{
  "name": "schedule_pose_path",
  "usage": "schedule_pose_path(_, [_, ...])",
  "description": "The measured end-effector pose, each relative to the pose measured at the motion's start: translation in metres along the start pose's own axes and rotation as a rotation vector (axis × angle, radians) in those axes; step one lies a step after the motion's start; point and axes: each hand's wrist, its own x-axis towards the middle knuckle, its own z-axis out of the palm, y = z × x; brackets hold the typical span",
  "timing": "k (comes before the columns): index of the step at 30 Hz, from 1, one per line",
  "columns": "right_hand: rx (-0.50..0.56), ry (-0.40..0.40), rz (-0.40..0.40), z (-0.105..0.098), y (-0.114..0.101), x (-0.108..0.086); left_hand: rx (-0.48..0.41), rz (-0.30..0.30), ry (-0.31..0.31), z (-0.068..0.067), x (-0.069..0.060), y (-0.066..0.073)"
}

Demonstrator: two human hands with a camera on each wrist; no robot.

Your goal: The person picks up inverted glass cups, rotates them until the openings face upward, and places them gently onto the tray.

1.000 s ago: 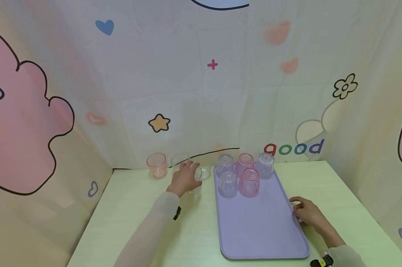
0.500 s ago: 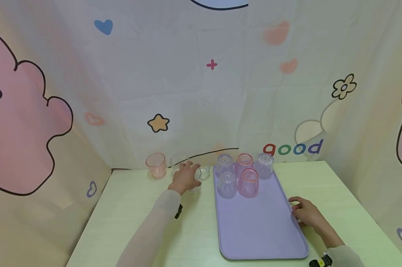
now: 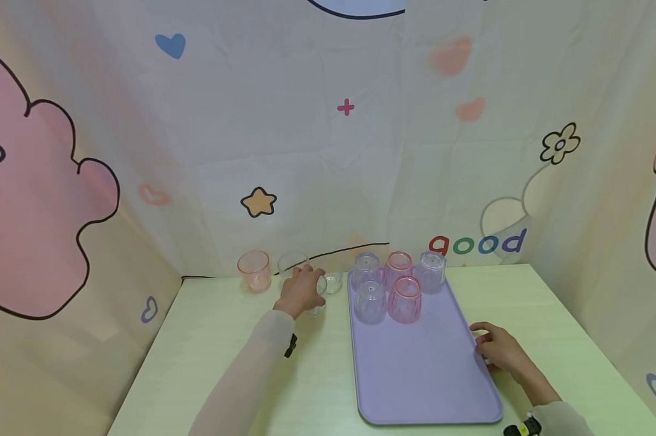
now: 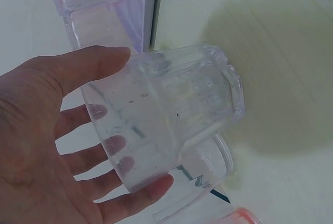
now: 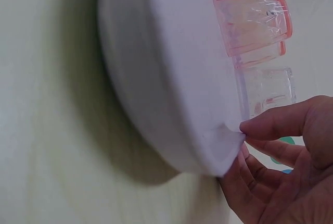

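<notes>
My left hand (image 3: 299, 290) is curled round a clear glass (image 3: 316, 307) left of the tray; in the left wrist view the thumb and fingers of this hand (image 4: 67, 125) grip the wide end of the glass (image 4: 171, 104). On the far half of the purple tray (image 3: 426, 369) stand several upside-down glasses, among them a pink one (image 3: 405, 300) and a clear one (image 3: 370, 303). My right hand (image 3: 501, 350) holds the tray's right edge; in the right wrist view its thumb and fingers (image 5: 281, 156) pinch the rim of the tray (image 5: 192, 78).
A pink glass (image 3: 255, 272) stands at the back left of the table (image 3: 208, 351). Beside it is a clear glass (image 3: 291, 263), partly behind my left hand, and another clear glass (image 3: 333, 283) stands near the tray's far left corner. A printed cloth hangs behind the table.
My left hand and the clear glass in it have shifted very slightly to the left. The right hand stays at the tray's edge.
</notes>
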Motion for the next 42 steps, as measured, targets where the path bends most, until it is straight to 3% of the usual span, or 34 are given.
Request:
schedule_pose_path(8, [0.004, -0.01, -0.001, 0.0, 0.004, 0.002, -0.018, -0.011, 0.002, -0.002, -0.003, -0.004])
schedule_pose_path(20, [0.002, 0.008, 0.0, 0.0, 0.003, 0.001, -0.021, 0.032, 0.059, -0.019, -0.012, -0.002])
schedule_pose_path(36, [-0.001, 0.012, -0.002, 0.001, 0.0, -0.001, -0.262, -0.063, 0.193, -0.03, -0.03, -0.003])
schedule_pose_path(42, [0.001, 0.01, -0.003, 0.001, 0.0, -0.001, -0.361, -0.064, 0.24, -0.033, -0.035, -0.003])
